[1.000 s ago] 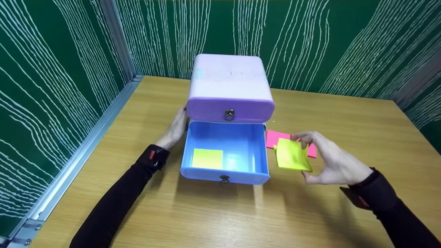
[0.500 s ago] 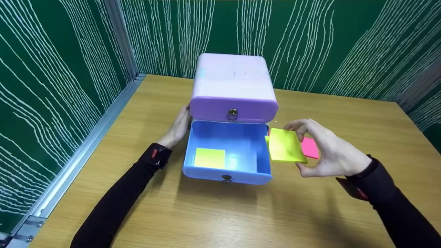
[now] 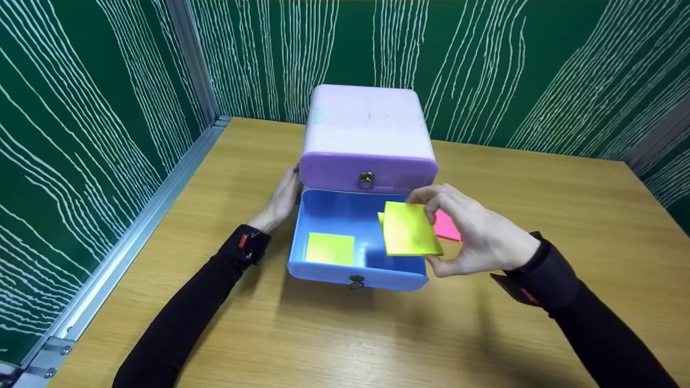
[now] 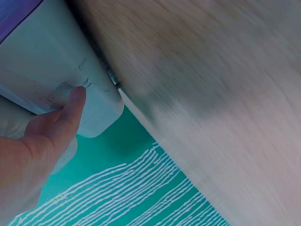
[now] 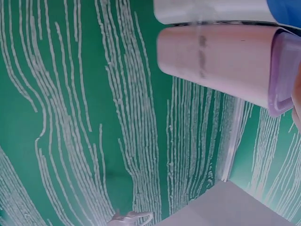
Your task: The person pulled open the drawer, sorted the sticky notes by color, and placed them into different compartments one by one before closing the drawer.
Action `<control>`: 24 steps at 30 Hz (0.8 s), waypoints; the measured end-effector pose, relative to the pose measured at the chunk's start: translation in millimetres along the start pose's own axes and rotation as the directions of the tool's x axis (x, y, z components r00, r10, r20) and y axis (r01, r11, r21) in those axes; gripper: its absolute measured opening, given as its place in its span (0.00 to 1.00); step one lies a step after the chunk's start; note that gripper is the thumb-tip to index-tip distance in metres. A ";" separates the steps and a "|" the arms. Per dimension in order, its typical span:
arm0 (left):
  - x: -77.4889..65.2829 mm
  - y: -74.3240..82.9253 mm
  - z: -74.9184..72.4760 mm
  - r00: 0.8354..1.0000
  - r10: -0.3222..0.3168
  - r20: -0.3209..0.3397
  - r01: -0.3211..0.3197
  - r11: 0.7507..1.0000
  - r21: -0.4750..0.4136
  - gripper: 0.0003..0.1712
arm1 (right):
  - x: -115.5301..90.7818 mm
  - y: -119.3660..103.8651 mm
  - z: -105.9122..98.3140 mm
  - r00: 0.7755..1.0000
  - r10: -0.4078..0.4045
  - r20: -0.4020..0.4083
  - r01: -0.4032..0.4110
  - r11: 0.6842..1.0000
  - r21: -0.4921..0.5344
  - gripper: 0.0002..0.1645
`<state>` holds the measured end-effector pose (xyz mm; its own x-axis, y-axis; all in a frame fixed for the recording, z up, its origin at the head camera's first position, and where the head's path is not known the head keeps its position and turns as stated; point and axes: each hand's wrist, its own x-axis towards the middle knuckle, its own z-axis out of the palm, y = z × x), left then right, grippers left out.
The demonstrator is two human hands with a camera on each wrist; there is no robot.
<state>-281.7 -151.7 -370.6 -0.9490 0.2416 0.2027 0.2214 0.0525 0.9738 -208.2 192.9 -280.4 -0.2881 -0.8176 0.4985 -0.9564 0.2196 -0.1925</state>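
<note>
My right hand (image 3: 477,231) pinches yellow sticky notes (image 3: 411,230) between thumb and fingers, above the right part of the pulled-out blue drawer (image 3: 358,276). A second yellow corner juts out behind their left edge. Another yellow sticky note pad (image 3: 330,248) lies in the drawer at its front left. My left hand (image 3: 281,199) rests against the left side of the two-tier drawer unit (image 3: 369,121); in the left wrist view its extended fingers (image 4: 70,115) touch the pale side wall. Only a sliver of the right hand (image 5: 297,99) enters the right wrist view.
Pink sticky notes (image 3: 447,226) lie on the wooden table (image 3: 345,345) right of the drawer, partly hidden by the right hand. The upper purple drawer (image 3: 334,172) is closed. Green panels (image 3: 474,70) with white lines stand behind and at the sides.
My right hand has carried the yellow sticky notes leftward and slightly up, from beside the drawer to over it. The left hand stays against the unit.
</note>
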 end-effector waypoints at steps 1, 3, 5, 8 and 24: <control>0.4 -0.4 -0.3 1.000 0.001 0.006 -0.001 1.000 0.001 0.30 | 2.2 -0.1 1.8 1.000 -0.005 0.002 0.005 1.000 0.005 0.34; 0.4 0.1 -0.5 1.000 0.003 0.018 -0.003 1.000 -0.004 0.30 | 6.3 -0.4 5.4 1.000 -0.006 0.006 0.006 1.000 0.006 0.33; -0.3 1.0 -0.7 1.000 -0.008 0.021 0.008 1.000 -0.011 0.30 | 9.9 -0.7 9.0 1.000 -0.009 0.010 0.009 1.000 0.006 0.31; -2.0 2.1 -0.7 1.000 -0.023 0.016 0.023 0.999 -0.023 0.30 | 13.5 -0.8 14.2 1.000 -0.016 0.013 0.016 1.000 0.003 0.29; -1.3 2.3 -2.4 0.999 -0.022 0.032 0.023 0.999 -0.036 0.30 | 13.2 5.4 25.4 0.999 0.000 0.047 0.001 1.000 -0.021 0.28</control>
<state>-280.5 -154.2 -368.3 -0.9458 0.2716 0.1782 0.1914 0.0227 0.9812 -216.0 169.7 -296.3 -0.2855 -0.8418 0.4581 -0.9575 0.2300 -0.1740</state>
